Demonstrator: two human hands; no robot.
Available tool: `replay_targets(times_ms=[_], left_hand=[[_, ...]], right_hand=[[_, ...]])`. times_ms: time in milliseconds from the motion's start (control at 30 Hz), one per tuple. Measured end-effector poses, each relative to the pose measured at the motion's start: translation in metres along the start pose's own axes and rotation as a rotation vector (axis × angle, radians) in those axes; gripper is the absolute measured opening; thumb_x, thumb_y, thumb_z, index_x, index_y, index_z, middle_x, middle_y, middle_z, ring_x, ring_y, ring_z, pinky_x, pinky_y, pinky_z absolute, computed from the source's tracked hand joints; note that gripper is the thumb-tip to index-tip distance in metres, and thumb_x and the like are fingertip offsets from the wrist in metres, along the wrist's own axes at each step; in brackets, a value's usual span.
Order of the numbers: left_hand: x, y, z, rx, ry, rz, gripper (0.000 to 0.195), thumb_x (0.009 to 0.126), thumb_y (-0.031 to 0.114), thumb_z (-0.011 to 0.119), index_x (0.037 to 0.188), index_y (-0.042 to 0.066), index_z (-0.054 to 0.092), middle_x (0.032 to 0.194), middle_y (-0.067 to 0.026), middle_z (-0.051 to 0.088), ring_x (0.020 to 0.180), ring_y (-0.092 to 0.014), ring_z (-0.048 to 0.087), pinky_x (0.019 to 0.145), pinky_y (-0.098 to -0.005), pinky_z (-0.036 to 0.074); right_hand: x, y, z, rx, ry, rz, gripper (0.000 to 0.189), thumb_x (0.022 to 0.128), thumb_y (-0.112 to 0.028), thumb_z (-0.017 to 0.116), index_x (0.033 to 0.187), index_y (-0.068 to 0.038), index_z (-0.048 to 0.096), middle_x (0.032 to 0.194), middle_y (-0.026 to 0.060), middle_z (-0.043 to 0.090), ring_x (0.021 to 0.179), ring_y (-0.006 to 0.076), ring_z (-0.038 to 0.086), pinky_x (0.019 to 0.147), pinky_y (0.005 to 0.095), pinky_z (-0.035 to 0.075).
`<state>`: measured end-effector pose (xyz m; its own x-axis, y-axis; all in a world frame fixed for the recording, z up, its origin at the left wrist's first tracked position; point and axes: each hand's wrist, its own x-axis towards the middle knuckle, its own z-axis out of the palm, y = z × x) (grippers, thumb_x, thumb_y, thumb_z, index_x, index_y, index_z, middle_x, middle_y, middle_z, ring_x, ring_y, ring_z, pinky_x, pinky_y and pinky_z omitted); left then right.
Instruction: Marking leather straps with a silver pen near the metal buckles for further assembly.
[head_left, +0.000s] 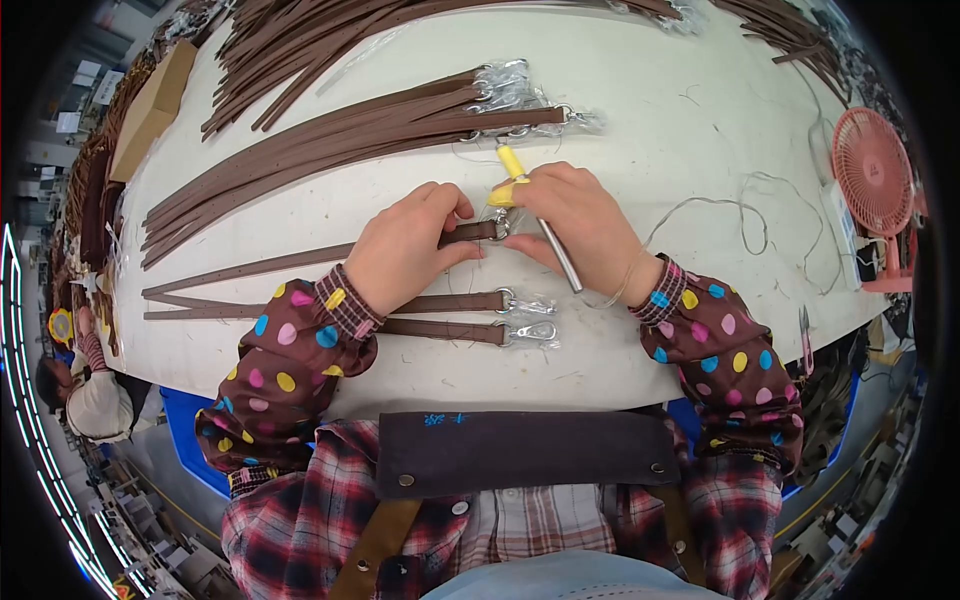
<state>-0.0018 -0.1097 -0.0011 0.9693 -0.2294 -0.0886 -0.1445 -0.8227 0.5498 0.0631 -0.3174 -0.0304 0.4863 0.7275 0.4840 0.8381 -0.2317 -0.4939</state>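
My left hand (401, 244) holds a brown leather-like strap (469, 232) between thumb and fingers, close to its metal-ring end. The ring and its plastic-wrapped clasp (501, 219) lie between my two hands. In my right hand (574, 214) is a corded pen-shaped tool (559, 255) with a metal barrel and a yellow front sleeve. Its front end points away from me, towards the strap bundle. A yellow cover sits on a right fingertip, and the right thumb is beside the ring. Two more straps (450, 303) with wrapped snap hooks (534, 331) lie nearer me.
A bundle of straps (315, 161) lies beyond my hands, with a larger pile (300, 60) behind it. Rightward, the tool's thin cord (705, 199) loops over the white table (645, 97). A pink fan (874, 172) and thread snips (805, 341) are at the right edge; a cardboard box (154, 109) is left.
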Motion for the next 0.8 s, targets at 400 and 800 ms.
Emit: replay_targets(times_ms=[400, 800], left_hand=[[0.012, 0.000, 0.006, -0.200, -0.087, -0.122, 0.027, 0.075, 0.009, 0.073, 0.091, 0.002, 0.052, 0.067, -0.0013, 0.051, 0.056, -0.009, 0.047, 0.051, -0.0247, 0.040], [0.013, -0.002, 0.008, -0.290, -0.063, -0.122, 0.018, 0.077, 0.015, 0.070, 0.081, 0.005, 0.057, 0.069, -0.0028, 0.058, 0.060, -0.016, 0.053, 0.056, -0.0292, 0.044]], right_hand=[[-0.004, 0.002, 0.011, 0.024, -0.028, 0.015, 0.036, 0.073, -0.014, 0.068, 0.106, -0.008, 0.054, 0.097, 0.0038, 0.059, 0.092, 0.0245, 0.053, 0.077, 0.0364, 0.043], [-0.006, 0.000, 0.013, 0.029, -0.038, 0.042, 0.033, 0.074, -0.011, 0.067, 0.103, -0.007, 0.053, 0.093, 0.0055, 0.058, 0.089, 0.0256, 0.054, 0.075, 0.0365, 0.043]])
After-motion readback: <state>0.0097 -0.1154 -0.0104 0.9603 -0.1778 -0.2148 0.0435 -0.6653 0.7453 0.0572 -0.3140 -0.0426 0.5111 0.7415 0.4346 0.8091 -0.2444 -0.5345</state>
